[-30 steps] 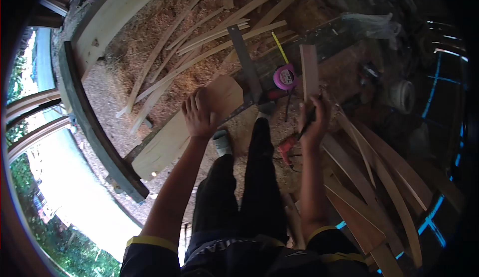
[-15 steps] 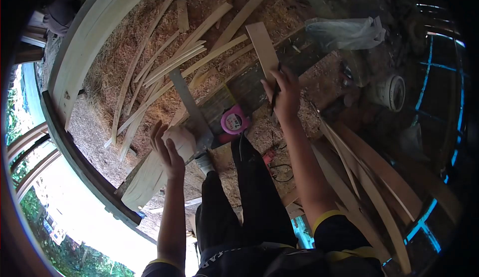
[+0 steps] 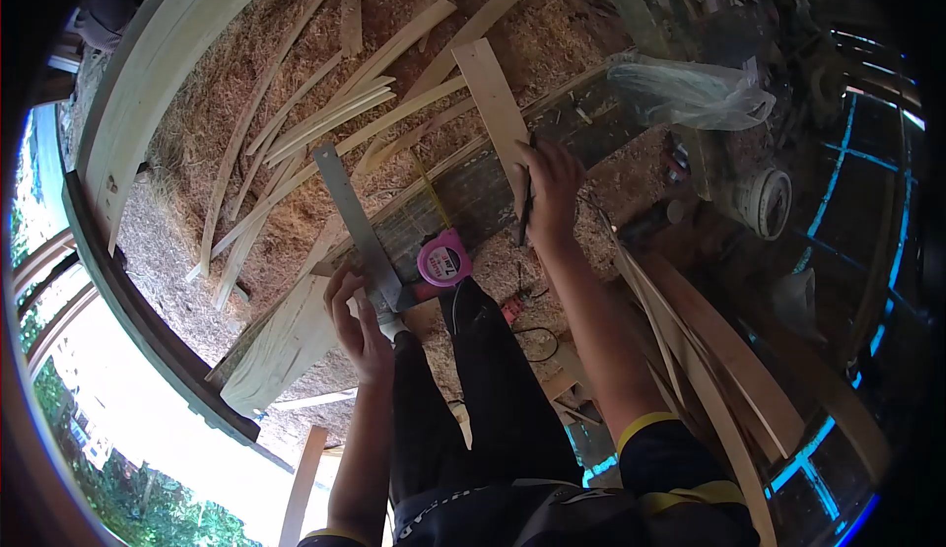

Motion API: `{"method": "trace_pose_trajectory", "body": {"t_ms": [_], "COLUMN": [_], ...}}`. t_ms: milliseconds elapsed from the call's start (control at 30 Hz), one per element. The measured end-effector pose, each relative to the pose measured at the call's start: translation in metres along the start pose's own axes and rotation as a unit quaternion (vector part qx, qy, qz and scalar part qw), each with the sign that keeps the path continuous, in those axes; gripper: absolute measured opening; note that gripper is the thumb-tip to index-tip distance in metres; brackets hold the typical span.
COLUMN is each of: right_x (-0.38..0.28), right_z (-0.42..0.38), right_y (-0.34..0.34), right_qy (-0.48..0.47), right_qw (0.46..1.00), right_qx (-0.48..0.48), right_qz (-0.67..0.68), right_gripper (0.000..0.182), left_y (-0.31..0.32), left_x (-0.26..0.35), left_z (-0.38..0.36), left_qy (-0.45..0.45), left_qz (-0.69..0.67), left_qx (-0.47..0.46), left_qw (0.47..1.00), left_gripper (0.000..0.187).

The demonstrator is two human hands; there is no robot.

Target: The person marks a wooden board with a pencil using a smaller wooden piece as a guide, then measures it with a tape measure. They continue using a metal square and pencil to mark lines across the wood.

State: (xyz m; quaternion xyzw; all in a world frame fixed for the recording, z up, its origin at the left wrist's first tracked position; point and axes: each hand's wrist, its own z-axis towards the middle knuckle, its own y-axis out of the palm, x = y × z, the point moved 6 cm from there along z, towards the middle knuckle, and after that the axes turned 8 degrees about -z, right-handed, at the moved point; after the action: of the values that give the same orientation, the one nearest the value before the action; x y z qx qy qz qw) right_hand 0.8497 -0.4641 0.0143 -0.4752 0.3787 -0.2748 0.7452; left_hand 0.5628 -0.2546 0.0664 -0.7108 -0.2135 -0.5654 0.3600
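My right hand [image 3: 554,192] is closed around the lower end of a short flat wooden board [image 3: 490,99]. A dark pencil [image 3: 525,214] is held in the same hand, pointing down. My left hand [image 3: 360,330] has loosely bent fingers set apart, close to the handle end of a metal try square [image 3: 355,217]; no held thing shows in it. Beside the square, a pink tape measure [image 3: 443,259] rests on the dark workbench beam [image 3: 483,187], with its yellow blade [image 3: 431,192] drawn out away from me.
Long thin wood strips [image 3: 394,118] lie over shavings beyond the beam. A clear plastic bag [image 3: 690,91] sits at the beam's right end, near a white bucket [image 3: 765,204]. Planks [image 3: 724,335] lean at the right. A pale plank [image 3: 276,350] lies at the left.
My right hand has shifted slightly left and down with the board and pencil. My left hand has come nearer the try square, its fingers more bent. The camera view has shifted.
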Motion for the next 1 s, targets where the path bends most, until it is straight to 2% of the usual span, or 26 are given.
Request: {"method": "trace_pose_trajectory", "body": {"t_ms": [100, 167, 200, 233, 300, 433, 500, 533, 600, 633, 667, 733, 767, 833, 867, 933, 967, 1000], "right_x": [0.023, 0.041, 0.057, 0.056, 0.045, 0.041, 0.036, 0.023, -0.005, -0.032, -0.064, -0.117, -0.131, -0.143, -0.145, -0.144, -0.14, -0.13], "right_z": [0.005, 0.015, 0.013, 0.022, 0.032, 0.028, 0.026, 0.018, -0.005, -0.017, -0.028, -0.049, -0.055, -0.076, -0.08, -0.077, -0.081, -0.087], "right_y": [-0.007, -0.012, -0.007, -0.01, -0.006, 0.001, -0.016, -0.019, -0.028, -0.027, -0.027, -0.03, -0.025, -0.004, 0.001, -0.003, -0.004, -0.004], "right_qy": [-0.013, -0.032, -0.05, -0.05, -0.136, -0.158, -0.082, -0.083, 0.015, 0.037, 0.057, 0.067, 0.065, 0.102, 0.101, 0.063, 0.064, 0.116], "right_qw": [0.999, 0.998, 0.997, 0.997, 0.978, 0.969, 0.986, 0.987, 0.994, 0.987, 0.976, 0.976, 0.977, 0.963, 0.964, 0.988, 0.988, 0.967], "right_qx": [-0.032, -0.038, -0.056, -0.057, -0.12, -0.156, -0.1, -0.099, -0.072, -0.118, -0.163, -0.187, -0.185, -0.246, -0.244, -0.124, -0.12, -0.138], "right_qz": [-0.009, 0.043, 0.014, 0.012, -0.106, -0.111, -0.103, -0.099, 0.077, 0.107, 0.135, 0.088, 0.087, 0.039, 0.042, 0.069, 0.072, 0.183], "right_gripper": [0.048, 0.05, 0.059, 0.059, 0.071, 0.081, 0.067, 0.067, 0.05, 0.048, 0.05, 0.068, 0.068, 0.086, 0.086, 0.082, 0.082, 0.078], "left_y": [-0.005, -0.008, -0.007, -0.004, 0.004, 0.013, 0.015, 0.014, 0.009, 0.006, 0.003, -0.005, -0.008, -0.017, -0.021, -0.025, -0.027, -0.025], "left_x": [-0.003, -0.006, -0.007, -0.004, 0.003, -0.002, -0.002, -0.003, -0.006, -0.007, -0.007, -0.006, -0.004, 0.003, 0.006, 0.015, 0.016, 0.015], "left_z": [-0.001, -0.001, -0.001, 0.0, 0.002, -0.006, -0.008, -0.009, -0.01, -0.01, -0.009, -0.007, -0.008, -0.006, -0.006, -0.004, -0.003, -0.001], "left_qy": [0.006, 0.012, 0.012, 0.01, 0.021, 0.024, 0.006, 0.005, -0.006, -0.019, -0.017, 0.0, 0.002, 0.011, 0.015, 0.05, 0.055, 0.044], "left_qz": [0.027, 0.051, 0.049, 0.047, 0.082, 0.073, 0.054, 0.043, 0.01, -0.028, -0.028, -0.068, -0.069, -0.041, -0.039, 0.019, 0.021, 0.011], "left_qx": [-0.007, 0.002, 0.005, 0.005, -0.016, -0.024, -0.026, -0.024, -0.007, 0.008, 0.008, 0.025, 0.027, 0.021, 0.023, 0.0, -0.001, -0.011], "left_qw": [1.0, 0.999, 0.999, 0.999, 0.996, 0.997, 0.998, 0.999, 1.0, 0.999, 0.999, 0.997, 0.997, 0.999, 0.999, 0.999, 0.998, 0.999], "left_gripper": [0.028, 0.026, 0.024, 0.024, 0.023, 0.023, 0.024, 0.026, 0.026, 0.026, 0.026, 0.026, 0.026, 0.026, 0.026, 0.025, 0.025, 0.024]}}
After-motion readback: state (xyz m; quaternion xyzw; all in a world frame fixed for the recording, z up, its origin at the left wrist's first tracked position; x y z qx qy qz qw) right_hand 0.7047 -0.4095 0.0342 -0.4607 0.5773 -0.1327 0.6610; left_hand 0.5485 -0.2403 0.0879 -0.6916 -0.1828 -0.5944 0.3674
